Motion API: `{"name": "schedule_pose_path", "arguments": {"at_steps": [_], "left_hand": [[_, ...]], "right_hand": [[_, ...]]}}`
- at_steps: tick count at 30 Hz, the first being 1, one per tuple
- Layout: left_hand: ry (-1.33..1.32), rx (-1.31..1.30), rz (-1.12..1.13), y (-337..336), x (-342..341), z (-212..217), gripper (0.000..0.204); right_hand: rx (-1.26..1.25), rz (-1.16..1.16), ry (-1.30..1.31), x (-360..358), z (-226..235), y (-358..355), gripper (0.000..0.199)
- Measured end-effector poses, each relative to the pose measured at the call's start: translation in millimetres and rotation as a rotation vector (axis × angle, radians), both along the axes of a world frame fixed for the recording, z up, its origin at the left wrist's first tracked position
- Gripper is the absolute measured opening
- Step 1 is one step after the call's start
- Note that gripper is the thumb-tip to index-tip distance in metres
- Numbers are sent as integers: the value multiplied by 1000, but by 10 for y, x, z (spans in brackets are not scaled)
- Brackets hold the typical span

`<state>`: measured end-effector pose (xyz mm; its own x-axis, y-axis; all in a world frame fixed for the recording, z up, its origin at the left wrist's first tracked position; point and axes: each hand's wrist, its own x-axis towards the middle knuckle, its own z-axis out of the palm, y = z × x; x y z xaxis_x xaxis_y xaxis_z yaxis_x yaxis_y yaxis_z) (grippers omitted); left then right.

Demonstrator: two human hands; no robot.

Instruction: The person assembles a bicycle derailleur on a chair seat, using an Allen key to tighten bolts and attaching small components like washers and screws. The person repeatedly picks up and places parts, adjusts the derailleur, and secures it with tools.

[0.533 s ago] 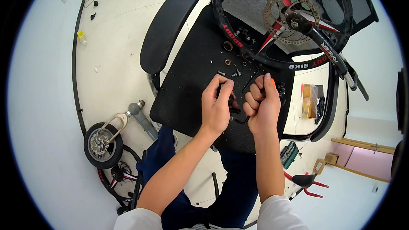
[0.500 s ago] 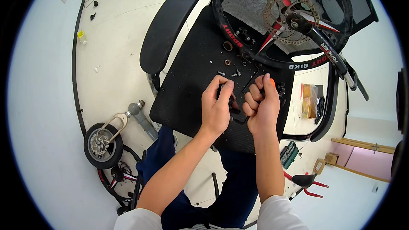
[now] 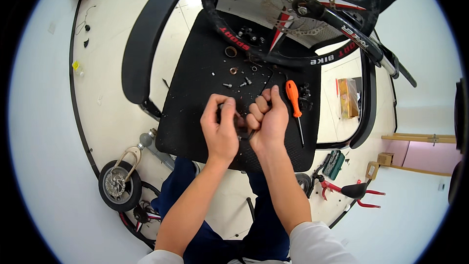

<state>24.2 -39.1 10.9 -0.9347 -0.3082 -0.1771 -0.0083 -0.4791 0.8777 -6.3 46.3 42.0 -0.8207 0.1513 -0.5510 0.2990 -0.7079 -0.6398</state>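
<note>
Over the black chair seat (image 3: 183, 112), my left hand (image 3: 218, 128) pinches a small dark metal part (image 3: 240, 120), mostly hidden by my fingers. My right hand (image 3: 269, 120) is closed in a fist around a dark bent rod that looks like a hex key (image 3: 251, 136); its short end meets the part. An orange-handled screwdriver (image 3: 293, 95) lies just right of my right hand. Loose bolts (image 3: 245, 82), a copper-coloured nut (image 3: 233, 70) and a brown ring (image 3: 230, 52) rest beyond my hands.
A bicycle wheel (image 3: 299, 61) with a disc rotor and a fork (image 3: 349, 32) leans on the chair's back. The left armrest (image 3: 146, 39) rises beside the seat. On the floor are a small wheel (image 3: 117, 186), a green toolbox (image 3: 333, 165) and a red frame part (image 3: 332, 186).
The view has shifted, so the chair and wheel sit further left and higher. The screwdriver, earlier mostly covered by my right hand, now shows fully. Both hands keep their grips close together.
</note>
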Motion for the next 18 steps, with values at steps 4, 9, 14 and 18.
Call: {"name": "schedule_pose_path", "arguments": {"at_steps": [4, 9, 14, 18], "left_hand": [[-103, 229, 84, 27, -44, 3, 18], [-165, 363, 133, 20, -84, 24, 17], [49, -217, 68, 94, -19, -20, 15], [52, -30, 190, 154, -43, 24, 14]], "right_hand": [[-138, -12, 10, -33, -6, 50, 33], [-271, -67, -54, -15, -146, 119, 33], [-249, -93, -119, -23, -220, 191, 33], [-283, -120, -124, -19, -203, 215, 33]]}}
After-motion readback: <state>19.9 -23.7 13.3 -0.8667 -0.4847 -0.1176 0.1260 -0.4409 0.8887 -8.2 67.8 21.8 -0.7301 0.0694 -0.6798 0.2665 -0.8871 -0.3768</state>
